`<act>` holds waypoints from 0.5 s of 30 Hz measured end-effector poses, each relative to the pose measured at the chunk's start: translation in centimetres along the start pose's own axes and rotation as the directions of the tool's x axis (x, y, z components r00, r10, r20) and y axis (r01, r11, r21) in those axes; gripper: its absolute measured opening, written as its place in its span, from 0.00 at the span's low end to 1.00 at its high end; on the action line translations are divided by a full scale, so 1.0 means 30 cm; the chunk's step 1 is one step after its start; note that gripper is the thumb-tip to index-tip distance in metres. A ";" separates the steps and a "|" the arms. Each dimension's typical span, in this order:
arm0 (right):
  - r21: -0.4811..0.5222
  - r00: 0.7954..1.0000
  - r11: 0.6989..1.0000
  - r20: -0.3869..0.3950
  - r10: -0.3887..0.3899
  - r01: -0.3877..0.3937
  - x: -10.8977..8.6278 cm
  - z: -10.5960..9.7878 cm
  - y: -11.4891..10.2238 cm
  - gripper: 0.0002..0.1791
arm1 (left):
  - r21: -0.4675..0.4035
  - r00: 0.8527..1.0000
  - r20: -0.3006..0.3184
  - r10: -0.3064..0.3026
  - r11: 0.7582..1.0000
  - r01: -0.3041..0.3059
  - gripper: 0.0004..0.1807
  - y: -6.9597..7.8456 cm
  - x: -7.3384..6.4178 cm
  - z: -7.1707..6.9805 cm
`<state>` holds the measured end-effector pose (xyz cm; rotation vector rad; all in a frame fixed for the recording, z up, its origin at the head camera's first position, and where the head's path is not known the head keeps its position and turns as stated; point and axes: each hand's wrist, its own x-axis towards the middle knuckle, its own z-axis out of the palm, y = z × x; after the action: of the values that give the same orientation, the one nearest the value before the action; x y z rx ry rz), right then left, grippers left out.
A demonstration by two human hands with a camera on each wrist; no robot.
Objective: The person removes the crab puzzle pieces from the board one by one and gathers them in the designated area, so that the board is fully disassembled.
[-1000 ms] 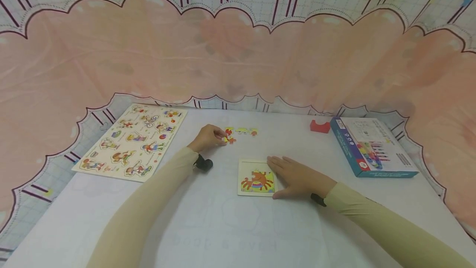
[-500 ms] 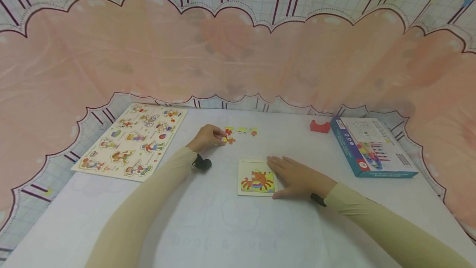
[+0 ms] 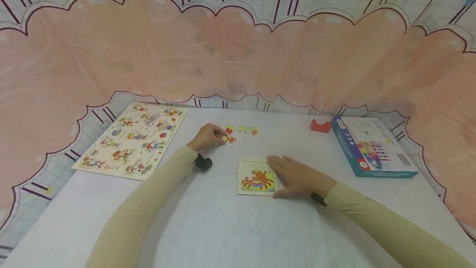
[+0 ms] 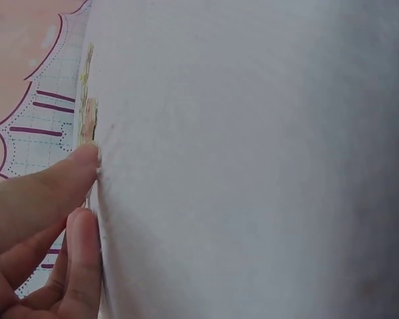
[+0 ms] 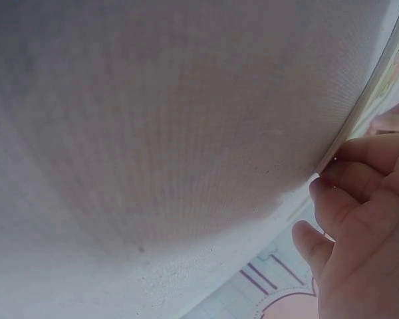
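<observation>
In the head view, my left hand (image 3: 207, 137) is at a small group of jigsaw pieces behind the tray, pinching a yellow and red jigsaw piece (image 3: 224, 138) between thumb and fingers. Beside it lie a red and yellow piece (image 3: 229, 130) and more yellow pieces (image 3: 243, 130). A square wooden puzzle tray (image 3: 256, 195) sits nearer, partly filled with an orange animal picture (image 3: 258, 181) with a rainbow band. My right hand (image 3: 297, 177) rests along the tray's right side, fingers extended at its upper right, thumb by the lower right corner. The left wrist view shows the thumb low at the pieces' edges.
A large picture puzzle board (image 3: 130, 142) with children figures lies on the left of the white table (image 3: 223, 226). On the right are a teal-sided box (image 3: 375, 148) and a red notched block (image 3: 320, 126). A patterned cloth (image 3: 238, 61) rises behind the table.
</observation>
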<state>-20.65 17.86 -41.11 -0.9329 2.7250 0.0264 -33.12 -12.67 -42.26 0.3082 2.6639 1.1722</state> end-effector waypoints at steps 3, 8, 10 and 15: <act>-0.005 1.000 1.000 -0.001 0.001 -0.001 -0.001 0.001 0.000 0.57 | 0.007 1.000 0.006 0.006 1.000 -0.006 0.18 0.004 -0.002 -0.001; -0.007 1.000 1.000 -0.002 -0.008 0.008 -0.002 -0.002 -0.002 0.57 | 0.006 1.000 0.004 0.015 1.000 -0.016 0.19 0.017 -0.015 -0.001; -0.001 1.000 1.000 -0.003 -0.013 0.013 -0.004 -0.004 -0.002 0.57 | 0.007 1.000 -0.008 0.030 1.000 -0.030 0.20 0.031 -0.025 0.002; 0.010 1.000 1.000 0.001 -0.015 0.015 -0.005 -0.008 -0.005 0.57 | 0.015 0.991 0.007 0.135 0.991 -0.135 0.21 0.084 -0.062 0.028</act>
<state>-20.51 17.81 -40.82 -0.9506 2.7149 0.0105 -30.84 -10.93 -40.73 0.5013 2.6851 1.1864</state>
